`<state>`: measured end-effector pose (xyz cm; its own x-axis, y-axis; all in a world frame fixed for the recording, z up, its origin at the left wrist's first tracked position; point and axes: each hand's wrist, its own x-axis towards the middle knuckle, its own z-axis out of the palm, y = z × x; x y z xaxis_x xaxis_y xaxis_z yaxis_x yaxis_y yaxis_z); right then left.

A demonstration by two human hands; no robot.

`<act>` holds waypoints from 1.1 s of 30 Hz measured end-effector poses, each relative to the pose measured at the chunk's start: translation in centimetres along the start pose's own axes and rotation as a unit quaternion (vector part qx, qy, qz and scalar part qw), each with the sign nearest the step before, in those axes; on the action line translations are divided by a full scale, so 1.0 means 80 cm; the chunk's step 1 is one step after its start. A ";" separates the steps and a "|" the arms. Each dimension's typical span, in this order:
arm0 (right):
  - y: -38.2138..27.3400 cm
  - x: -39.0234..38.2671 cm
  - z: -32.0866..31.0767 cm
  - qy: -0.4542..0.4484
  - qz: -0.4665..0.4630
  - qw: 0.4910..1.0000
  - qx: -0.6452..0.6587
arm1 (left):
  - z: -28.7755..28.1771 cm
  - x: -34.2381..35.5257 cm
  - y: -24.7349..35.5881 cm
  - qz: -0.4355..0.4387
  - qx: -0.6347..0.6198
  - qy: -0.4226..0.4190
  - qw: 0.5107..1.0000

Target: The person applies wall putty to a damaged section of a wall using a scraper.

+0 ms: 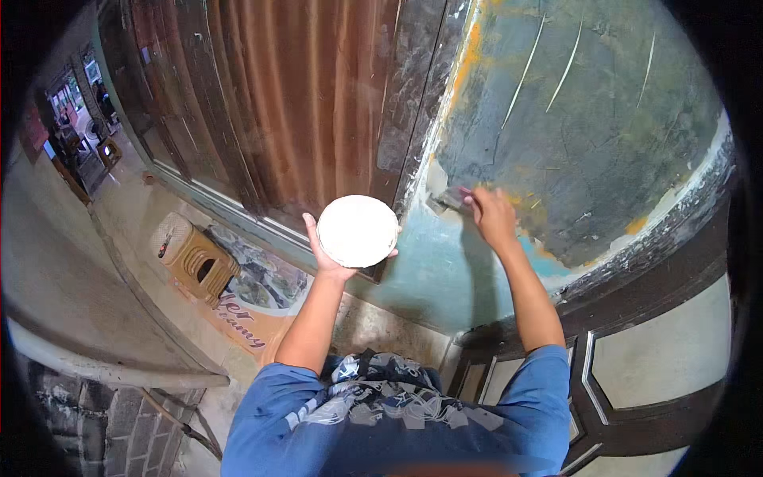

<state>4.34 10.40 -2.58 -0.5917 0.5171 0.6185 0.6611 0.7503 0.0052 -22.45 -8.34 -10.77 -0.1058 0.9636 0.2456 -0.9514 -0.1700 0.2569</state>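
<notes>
A round tub of white paste [357, 230] rests in my left hand [324, 253], whose fingers are wrapped round its sides. To the right, my right hand [489, 211] is closed on a scraper [445, 199], its blade against a mottled wall [572, 103] with grey, pale blue and orange patches. Pale bare patches show around the blade, and thin light scratches run higher up the wall.
A brown wooden panel door [302, 87] stands left of the wall. A plastic stool [195, 254] sits on printed sheeting [246, 330] at lower left. A dark panelled door or gate [652, 358] is at right, a pipe [95, 370] at lower left.
</notes>
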 end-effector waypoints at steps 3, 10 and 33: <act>0.004 -0.001 0.015 -0.009 0.002 0.999 -0.039 | -0.003 0.004 -0.003 -0.015 0.017 -0.049 0.999; -0.007 0.032 -0.040 0.066 0.073 0.995 0.032 | -0.007 0.003 -0.006 -0.005 0.004 -0.002 1.000; 0.003 0.009 0.001 0.055 0.017 0.998 0.005 | 0.003 0.012 -0.021 -0.037 -0.053 -0.010 0.998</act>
<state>4.06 11.00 -2.17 -0.5142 0.4946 0.7007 0.6747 0.7377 -0.0256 -20.92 -7.16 -10.74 -0.0287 0.9683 0.2483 -0.9819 -0.0738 0.1744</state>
